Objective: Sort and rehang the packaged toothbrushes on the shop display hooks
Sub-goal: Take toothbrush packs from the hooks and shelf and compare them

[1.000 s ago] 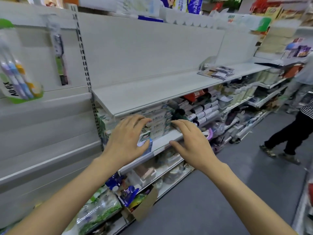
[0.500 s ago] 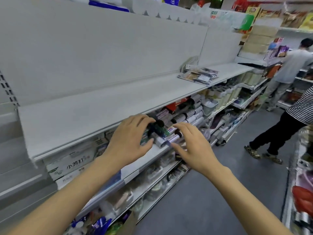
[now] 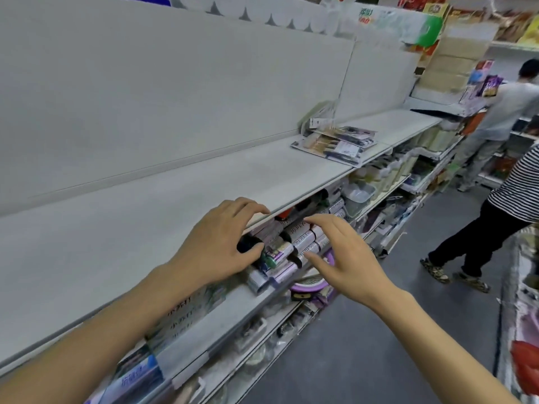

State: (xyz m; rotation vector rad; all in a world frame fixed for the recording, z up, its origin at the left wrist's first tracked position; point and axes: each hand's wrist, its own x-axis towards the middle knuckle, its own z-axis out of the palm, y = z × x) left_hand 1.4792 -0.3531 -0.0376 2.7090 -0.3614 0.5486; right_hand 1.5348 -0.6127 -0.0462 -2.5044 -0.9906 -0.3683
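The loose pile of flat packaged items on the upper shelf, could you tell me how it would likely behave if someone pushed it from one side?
The loose pile of flat packaged items on the smooth grey upper shelf would probably slide easily. Its packs overlap unevenly, so they would likely fan apart rather than move together. One corner already overhangs the shelf's front edge, so some might tip off.
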